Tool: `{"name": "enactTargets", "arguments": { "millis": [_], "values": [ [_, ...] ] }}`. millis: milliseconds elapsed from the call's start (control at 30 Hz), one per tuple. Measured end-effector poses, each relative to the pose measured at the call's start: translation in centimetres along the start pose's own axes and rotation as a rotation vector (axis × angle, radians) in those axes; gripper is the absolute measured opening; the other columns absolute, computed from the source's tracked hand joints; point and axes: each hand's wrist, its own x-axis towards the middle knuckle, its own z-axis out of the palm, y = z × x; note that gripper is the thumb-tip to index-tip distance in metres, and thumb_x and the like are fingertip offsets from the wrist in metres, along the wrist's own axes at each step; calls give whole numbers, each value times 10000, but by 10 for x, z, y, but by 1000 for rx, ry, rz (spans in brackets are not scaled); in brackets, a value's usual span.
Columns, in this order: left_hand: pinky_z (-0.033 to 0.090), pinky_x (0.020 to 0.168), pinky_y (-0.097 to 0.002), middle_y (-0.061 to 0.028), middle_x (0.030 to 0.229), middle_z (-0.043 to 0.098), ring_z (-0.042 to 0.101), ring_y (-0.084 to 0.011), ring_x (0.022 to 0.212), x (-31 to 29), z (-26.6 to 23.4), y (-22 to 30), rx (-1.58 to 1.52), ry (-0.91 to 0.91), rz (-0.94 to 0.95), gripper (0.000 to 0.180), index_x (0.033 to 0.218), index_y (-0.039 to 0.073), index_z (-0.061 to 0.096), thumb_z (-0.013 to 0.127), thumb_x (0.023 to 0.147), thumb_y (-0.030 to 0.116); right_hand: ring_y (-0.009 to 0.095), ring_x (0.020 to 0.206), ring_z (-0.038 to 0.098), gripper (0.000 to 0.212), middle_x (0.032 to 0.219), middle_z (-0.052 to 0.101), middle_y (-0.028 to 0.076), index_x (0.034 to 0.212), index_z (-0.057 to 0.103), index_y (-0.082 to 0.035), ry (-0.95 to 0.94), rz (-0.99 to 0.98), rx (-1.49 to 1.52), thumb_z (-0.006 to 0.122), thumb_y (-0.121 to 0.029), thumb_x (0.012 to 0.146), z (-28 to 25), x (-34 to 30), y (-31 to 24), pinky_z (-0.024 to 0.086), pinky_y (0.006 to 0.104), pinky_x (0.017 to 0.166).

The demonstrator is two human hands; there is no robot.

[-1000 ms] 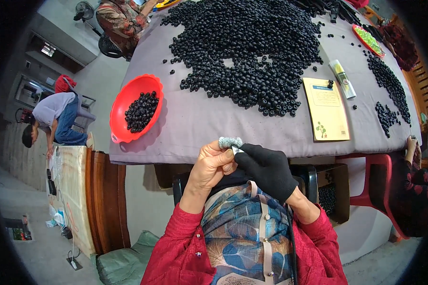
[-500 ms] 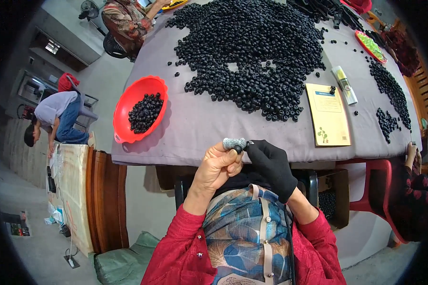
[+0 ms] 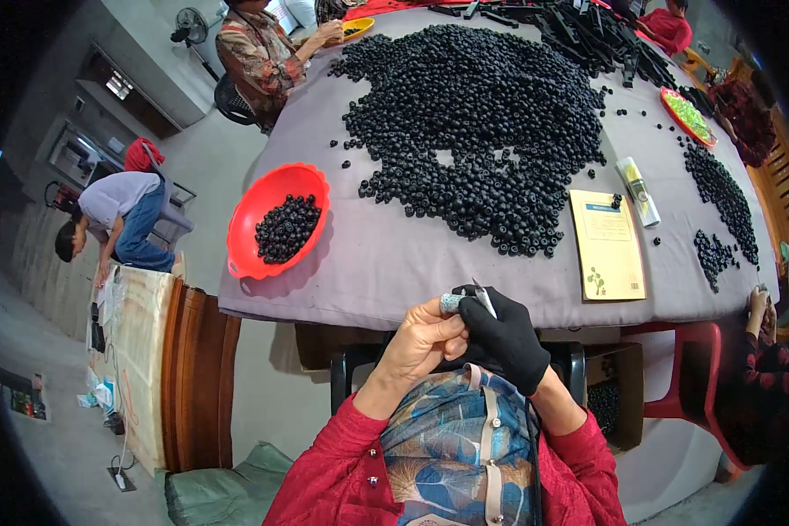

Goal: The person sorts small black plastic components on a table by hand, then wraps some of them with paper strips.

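Observation:
My left hand [image 3: 425, 346] is bare, its thumb and fingers closed in a pinch, with a grey speckled wrap [image 3: 451, 303] around one fingertip. Whatever it pinches is hidden where the two hands meet. Against it presses my right hand [image 3: 510, 337], in a black glove and closed on a small knife [image 3: 485, 301] whose pointed metal blade sticks up past the fingers. Both hands are just off the table's near edge. Beyond them lies a big heap of small round black parts [image 3: 473, 131] with holes. A red plastic bowl [image 3: 244, 237] at the left holds more such parts.
A yellow booklet [image 3: 618, 254] and a white tube-shaped package [image 3: 637, 191] lie right of the heap on the grey tablecloth [image 3: 368, 272]. Farther right is a smaller strip of black parts [image 3: 719, 193]. One person [image 3: 259, 66] sits far left; another [image 3: 127, 215] bends over at left.
My hands have drawn tighter together, and the knife blade now stands up between them. The small black part seen in my left fingers is now out of sight. The whole view has shifted slightly.

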Motion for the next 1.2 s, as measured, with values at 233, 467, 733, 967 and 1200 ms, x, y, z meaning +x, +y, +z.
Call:
{"name": "enactTargets", "arguments": {
  "millis": [233, 467, 733, 967, 1200],
  "values": [
    [380, 475, -224, -66, 687, 576, 494, -108, 519, 2, -3, 2, -89, -20, -13, 97, 905, 26, 601, 563, 821, 55, 86, 793, 541, 286, 885, 575, 33, 1075, 527, 2, -11, 535, 493, 520, -184, 858, -2, 5, -11, 462, 232, 678],
    [371, 451, -212, -50, 674, 570, 491, -97, 511, -4, -9, 13, 34, 77, 33, 92, 897, 21, 600, 563, 820, 55, 67, 758, 517, 281, 919, 576, 39, 1073, 531, 10, 39, 761, 809, 535, -146, 839, 10, 3, -6, 437, 214, 671],
    [359, 356, -189, -26, 627, 562, 453, -58, 419, -17, -75, 124, 629, 600, 540, 111, 852, 21, 617, 620, 742, 27, 44, 635, 429, 272, 735, 496, -54, 1038, 575, -11, 124, 829, 551, 565, -151, 805, -3, 7, 2, 355, 183, 563],
    [378, 407, -203, -19, 615, 541, 455, -61, 451, -9, -118, 204, 1250, 1077, 542, 400, 1117, 20, 482, 623, 745, 55, 48, 673, 438, 252, 744, 494, -53, 1013, 574, -7, 97, 819, 530, 571, -144, 801, 2, 6, 3, 372, 207, 582],
    [420, 541, -271, -82, 674, 573, 520, -128, 572, 46, -115, 123, 1607, 641, 757, 189, 881, 29, 628, 622, 708, 105, 77, 763, 499, 276, 794, 564, 31, 1040, 565, 1, 33, 691, 379, 573, -148, 808, 5, 3, 8, 425, 241, 690]
  ]
}}
